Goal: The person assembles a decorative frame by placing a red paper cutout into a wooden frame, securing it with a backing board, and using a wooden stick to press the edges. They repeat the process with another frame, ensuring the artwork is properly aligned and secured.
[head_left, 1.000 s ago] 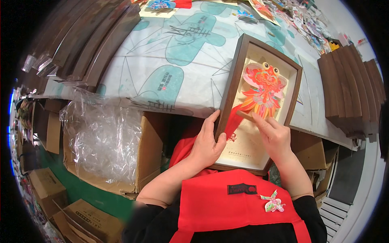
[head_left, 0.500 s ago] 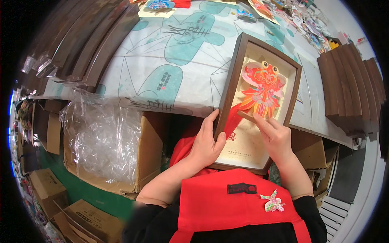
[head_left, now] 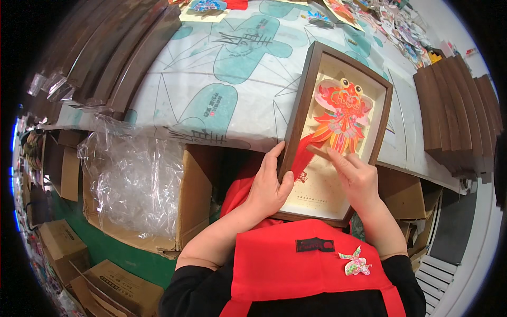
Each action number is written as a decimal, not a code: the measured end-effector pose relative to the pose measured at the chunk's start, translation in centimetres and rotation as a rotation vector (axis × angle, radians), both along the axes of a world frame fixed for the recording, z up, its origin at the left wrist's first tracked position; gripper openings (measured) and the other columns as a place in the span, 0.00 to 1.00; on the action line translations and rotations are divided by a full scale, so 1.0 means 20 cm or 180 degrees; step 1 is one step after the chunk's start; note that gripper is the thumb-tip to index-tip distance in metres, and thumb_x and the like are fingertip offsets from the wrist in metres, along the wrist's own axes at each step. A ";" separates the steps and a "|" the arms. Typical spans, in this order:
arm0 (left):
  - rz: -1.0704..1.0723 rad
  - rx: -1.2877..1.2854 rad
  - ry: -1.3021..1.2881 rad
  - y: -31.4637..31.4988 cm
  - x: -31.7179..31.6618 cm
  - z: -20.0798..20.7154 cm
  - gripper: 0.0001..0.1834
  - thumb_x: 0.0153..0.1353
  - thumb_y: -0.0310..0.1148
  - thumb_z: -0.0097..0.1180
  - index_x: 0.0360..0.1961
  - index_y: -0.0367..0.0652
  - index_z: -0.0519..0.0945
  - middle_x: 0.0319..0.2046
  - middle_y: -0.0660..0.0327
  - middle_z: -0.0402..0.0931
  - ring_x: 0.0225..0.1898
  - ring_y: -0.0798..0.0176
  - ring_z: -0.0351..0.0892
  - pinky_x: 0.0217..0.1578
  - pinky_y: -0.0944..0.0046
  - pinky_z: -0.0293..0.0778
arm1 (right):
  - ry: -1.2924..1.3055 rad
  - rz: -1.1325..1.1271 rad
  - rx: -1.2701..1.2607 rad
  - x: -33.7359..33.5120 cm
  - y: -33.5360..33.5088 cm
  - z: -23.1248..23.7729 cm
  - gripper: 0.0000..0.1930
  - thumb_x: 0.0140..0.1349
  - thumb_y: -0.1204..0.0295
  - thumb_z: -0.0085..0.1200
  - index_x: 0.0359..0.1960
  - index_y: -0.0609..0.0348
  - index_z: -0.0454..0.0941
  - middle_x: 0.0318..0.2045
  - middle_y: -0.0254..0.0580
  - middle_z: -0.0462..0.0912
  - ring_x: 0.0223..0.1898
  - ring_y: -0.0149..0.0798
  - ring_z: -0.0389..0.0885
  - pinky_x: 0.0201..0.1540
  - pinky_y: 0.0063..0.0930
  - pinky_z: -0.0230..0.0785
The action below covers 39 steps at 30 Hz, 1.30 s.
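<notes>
Here in the head view, a brown shadow-box frame [head_left: 302, 105] is overlapping the near edge of the tabletop [head_left: 253, 98], between two and three o'clock of centre. At its eight o'clock, the left hand [head_left: 269, 185] is clasping the side rail, thumb and fingers parted. At five, the right hand [head_left: 358, 177] is pinching a thin brown strip [head_left: 318, 152], fingertips together, below the red goldfish ornament [head_left: 344, 111]. Clear plastic [head_left: 134, 185] is filling a carton [head_left: 196, 206] near nine.

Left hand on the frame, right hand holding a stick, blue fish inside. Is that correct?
The fish isn't blue: the head view shows it red and orange. The left hand is on the frame, the right hand holds a stick.
</notes>
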<state>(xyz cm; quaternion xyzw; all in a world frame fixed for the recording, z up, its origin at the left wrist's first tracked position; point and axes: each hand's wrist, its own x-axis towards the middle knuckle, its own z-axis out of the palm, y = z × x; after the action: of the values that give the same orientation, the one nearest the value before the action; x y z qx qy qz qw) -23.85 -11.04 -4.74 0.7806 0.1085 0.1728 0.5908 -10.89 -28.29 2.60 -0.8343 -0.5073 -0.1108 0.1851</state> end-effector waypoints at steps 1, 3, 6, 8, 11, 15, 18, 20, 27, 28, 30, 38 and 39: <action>-0.0002 -0.0008 -0.0009 0.00 0.00 0.00 0.33 0.59 0.29 0.50 0.63 0.29 0.54 0.59 0.39 0.60 0.61 0.41 0.62 0.61 0.54 0.60 | -0.0005 -0.0046 0.0051 0.00 0.00 0.00 0.24 0.48 0.81 0.58 0.50 0.47 0.80 0.19 0.38 0.71 0.19 0.39 0.76 0.20 0.32 0.69; 0.0007 0.0000 0.0027 0.00 0.00 0.01 0.33 0.59 0.29 0.50 0.63 0.29 0.54 0.59 0.39 0.60 0.61 0.42 0.62 0.61 0.54 0.60 | -0.0010 -0.0145 0.0149 0.02 -0.01 -0.02 0.24 0.48 0.81 0.58 0.50 0.47 0.80 0.19 0.38 0.71 0.19 0.39 0.75 0.20 0.32 0.69; -0.0001 -0.0010 0.0022 0.00 0.00 0.00 0.33 0.59 0.30 0.50 0.63 0.29 0.54 0.59 0.39 0.60 0.61 0.42 0.62 0.61 0.54 0.60 | -0.0006 -0.0061 0.0183 0.02 -0.02 -0.02 0.24 0.48 0.81 0.58 0.50 0.47 0.80 0.19 0.37 0.70 0.18 0.39 0.75 0.19 0.31 0.68; 0.0000 -0.0030 0.0017 0.00 0.00 -0.01 0.33 0.59 0.30 0.50 0.63 0.29 0.55 0.59 0.39 0.60 0.61 0.42 0.62 0.61 0.54 0.60 | -0.0034 -0.0021 0.0048 0.01 -0.02 -0.02 0.24 0.48 0.80 0.59 0.50 0.47 0.80 0.19 0.37 0.70 0.18 0.39 0.74 0.19 0.31 0.68; -0.0003 -0.0053 0.0033 0.00 0.00 0.00 0.33 0.59 0.30 0.49 0.63 0.29 0.55 0.59 0.39 0.60 0.61 0.42 0.62 0.61 0.54 0.59 | -0.0037 -0.0119 0.0264 0.03 -0.02 -0.02 0.24 0.48 0.80 0.58 0.50 0.47 0.80 0.19 0.37 0.70 0.18 0.39 0.74 0.19 0.31 0.68; -0.0016 -0.0055 0.0016 0.00 0.00 0.00 0.33 0.59 0.30 0.49 0.63 0.29 0.55 0.59 0.39 0.60 0.61 0.42 0.62 0.61 0.54 0.59 | 0.0003 -0.0013 -0.0008 0.00 -0.02 0.00 0.24 0.48 0.81 0.58 0.50 0.47 0.79 0.20 0.38 0.72 0.19 0.40 0.75 0.20 0.32 0.69; -0.0012 -0.0116 0.0076 0.00 0.00 -0.01 0.33 0.59 0.30 0.49 0.63 0.29 0.54 0.59 0.39 0.60 0.61 0.42 0.62 0.61 0.54 0.59 | -0.0083 -0.0078 0.0353 0.05 0.01 -0.02 0.24 0.49 0.80 0.58 0.50 0.47 0.79 0.20 0.37 0.72 0.18 0.40 0.76 0.19 0.32 0.69; -0.0021 -0.0128 0.0088 0.00 0.00 -0.01 0.33 0.59 0.30 0.49 0.63 0.29 0.54 0.59 0.39 0.60 0.61 0.42 0.62 0.61 0.54 0.59 | -0.0059 -0.0114 0.0156 0.03 0.02 0.00 0.23 0.49 0.81 0.58 0.50 0.47 0.79 0.20 0.37 0.73 0.18 0.40 0.76 0.19 0.32 0.69; -0.0020 -0.0095 -0.0002 0.00 0.00 0.00 0.33 0.59 0.29 0.49 0.63 0.29 0.54 0.59 0.39 0.60 0.61 0.42 0.62 0.61 0.54 0.60 | -0.0006 -0.0200 0.0268 0.03 0.04 -0.02 0.24 0.49 0.80 0.58 0.50 0.47 0.79 0.20 0.37 0.72 0.19 0.41 0.76 0.20 0.33 0.69; -0.0015 -0.0103 0.0003 0.00 0.00 0.00 0.33 0.59 0.29 0.49 0.63 0.29 0.54 0.59 0.39 0.60 0.61 0.42 0.62 0.61 0.54 0.60 | -0.0027 -0.0201 0.0101 0.01 0.04 0.00 0.23 0.49 0.80 0.58 0.50 0.47 0.79 0.20 0.37 0.73 0.19 0.41 0.76 0.20 0.33 0.69; -0.0032 -0.0146 0.0015 0.00 0.00 -0.01 0.33 0.59 0.29 0.49 0.63 0.29 0.54 0.58 0.39 0.60 0.61 0.41 0.62 0.60 0.54 0.61 | -0.0018 -0.0166 -0.0069 -0.01 0.04 -0.01 0.24 0.50 0.80 0.58 0.51 0.46 0.79 0.20 0.38 0.74 0.19 0.41 0.76 0.21 0.33 0.69; 0.0006 -0.0147 -0.0102 -0.01 0.01 -0.01 0.33 0.59 0.29 0.49 0.63 0.30 0.54 0.57 0.39 0.60 0.59 0.39 0.63 0.58 0.53 0.63 | -0.0001 -0.0101 0.0003 0.00 0.03 -0.02 0.23 0.51 0.79 0.59 0.51 0.47 0.79 0.20 0.38 0.72 0.18 0.40 0.75 0.20 0.32 0.68; 0.0006 -0.0125 -0.0116 -0.01 0.00 -0.01 0.33 0.59 0.29 0.49 0.63 0.30 0.54 0.57 0.38 0.60 0.59 0.39 0.63 0.58 0.53 0.63 | -0.0008 -0.0129 0.0137 0.01 0.03 -0.02 0.23 0.51 0.79 0.59 0.51 0.47 0.79 0.20 0.38 0.72 0.18 0.40 0.74 0.20 0.32 0.68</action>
<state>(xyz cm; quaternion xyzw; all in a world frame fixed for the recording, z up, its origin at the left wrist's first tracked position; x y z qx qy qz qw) -23.75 -11.16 -4.98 0.7655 0.1018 0.1855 0.6077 -10.64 -27.65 2.10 -0.8401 -0.4880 -0.1264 0.2001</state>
